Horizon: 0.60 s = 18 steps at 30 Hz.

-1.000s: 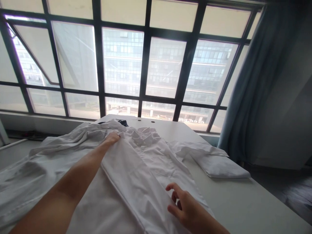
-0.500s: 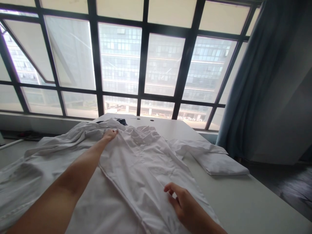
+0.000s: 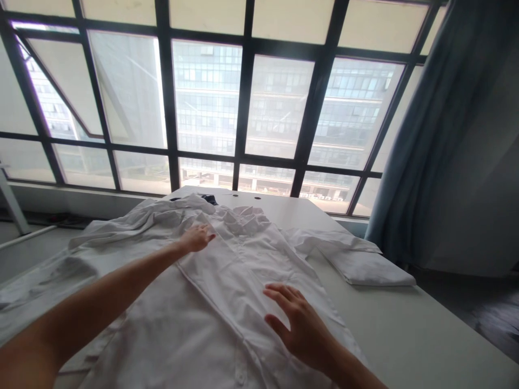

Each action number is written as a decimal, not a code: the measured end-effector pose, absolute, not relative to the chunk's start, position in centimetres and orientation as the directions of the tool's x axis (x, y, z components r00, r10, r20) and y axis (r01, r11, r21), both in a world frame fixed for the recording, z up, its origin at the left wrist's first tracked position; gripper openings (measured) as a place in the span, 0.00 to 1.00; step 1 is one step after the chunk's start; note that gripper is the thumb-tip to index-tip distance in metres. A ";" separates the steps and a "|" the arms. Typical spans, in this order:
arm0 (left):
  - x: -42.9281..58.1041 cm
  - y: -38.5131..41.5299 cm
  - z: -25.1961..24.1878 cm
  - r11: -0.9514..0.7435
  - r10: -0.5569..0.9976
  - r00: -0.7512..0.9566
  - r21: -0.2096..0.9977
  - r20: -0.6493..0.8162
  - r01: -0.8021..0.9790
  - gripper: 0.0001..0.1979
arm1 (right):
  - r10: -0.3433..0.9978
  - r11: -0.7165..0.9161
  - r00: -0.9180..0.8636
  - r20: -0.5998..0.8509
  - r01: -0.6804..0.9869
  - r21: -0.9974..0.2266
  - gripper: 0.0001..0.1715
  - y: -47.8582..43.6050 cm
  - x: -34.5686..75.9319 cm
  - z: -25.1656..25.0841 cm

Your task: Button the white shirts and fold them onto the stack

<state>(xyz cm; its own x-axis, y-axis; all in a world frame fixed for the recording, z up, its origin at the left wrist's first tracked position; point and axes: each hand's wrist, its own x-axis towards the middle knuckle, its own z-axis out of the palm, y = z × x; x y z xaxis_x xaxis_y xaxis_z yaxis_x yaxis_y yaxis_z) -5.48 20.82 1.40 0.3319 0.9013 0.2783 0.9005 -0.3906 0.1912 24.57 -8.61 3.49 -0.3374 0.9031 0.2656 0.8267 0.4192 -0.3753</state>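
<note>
A white button-up shirt [image 3: 227, 281] lies spread over the table, its collar [image 3: 245, 219] toward the window and its front panels overlapping along a long edge. My left hand [image 3: 197, 238] rests on the upper left front of the shirt, below the collar, fingers stretched and holding nothing. Over the lower right front is my right hand [image 3: 298, 324], fingers spread, with thumb apart; whether it touches the cloth I cannot tell. Bunched white cloth [image 3: 154, 216] lies along the shirt's left side. The right sleeve [image 3: 324, 239] reaches out toward a folded white garment.
The folded white garment [image 3: 373, 270] lies by the right edge of the white table [image 3: 405, 329]. A dark item [image 3: 210, 199] shows behind the bunched cloth. Beyond stand a black-framed window [image 3: 239, 108] and a blue-grey curtain [image 3: 413, 140]. At left is a white metal frame [image 3: 14, 200].
My left hand has let go of the shirt's edge, opened and come nearer and slightly right. My right hand has uncurled its fingers and spread them. The view has shifted slightly left.
</note>
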 end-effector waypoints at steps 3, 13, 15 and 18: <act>-6.7 19.9 -0.5 -0.413 0.903 0.393 0.102 0.173 0.905 0.32 | 0.840 0.536 -0.524 0.137 0.767 -0.353 0.37 -8.8 23.4 3.6; -9.3 22.0 -0.7 -0.461 0.886 0.459 0.034 0.058 0.887 0.35 | 0.740 0.621 -0.671 -0.034 0.702 -0.349 0.51 -7.2 24.5 1.1; -8.3 22.5 -0.5 -0.466 0.880 0.463 0.010 0.108 0.885 0.34 | 0.719 0.663 -0.695 0.003 0.685 -0.303 0.50 -6.5 24.8 0.2; -7.1 23.9 -0.4 -0.452 0.885 0.447 0.010 0.133 0.892 0.34 | 0.678 0.726 -0.731 0.074 0.651 -0.222 0.40 -5.5 25.2 -1.7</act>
